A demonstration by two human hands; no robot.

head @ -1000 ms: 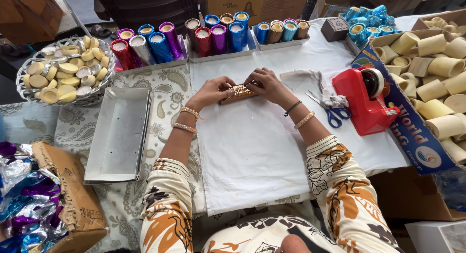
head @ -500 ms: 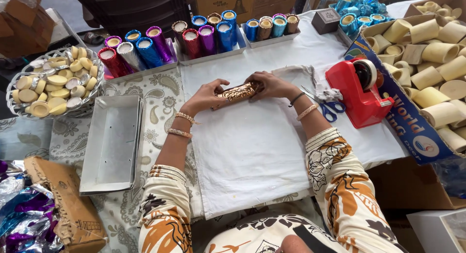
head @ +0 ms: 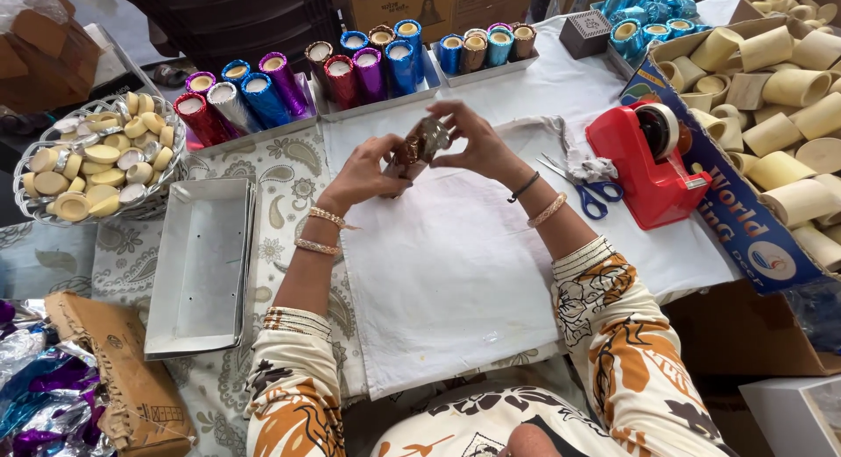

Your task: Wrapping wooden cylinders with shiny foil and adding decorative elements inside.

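**Both hands on a foil-wrapped tube above the white cloth**

From my remote seat I see the left hand (head: 372,170) and the right hand (head: 477,146) raised together over the white cloth (head: 455,273) that covers the middle of the tabletop. Between them is a small foil-wrapped tube (head: 419,147), brownish and shiny, tilted and lifted clear of the cloth. The fingers of both hands are clamped on it, the left at its lower end, the right at its upper end.

Just to the right of the right wrist lie blue-handled scissors (head: 585,188), and beside those stands a red tape dispenser (head: 650,172). Further right, a cardboard box of bare tubes (head: 788,80) sits at the tabletop's edge.

Behind the hands, trays hold a row of finished foil tubes (head: 350,71) in red, blue, purple and silver. On the left I see an empty metal tray (head: 200,264), well apart from the hands, and a wire basket of round discs (head: 92,155) beyond it. Crumpled foil sheets (head: 39,391) lie at the lower left corner.
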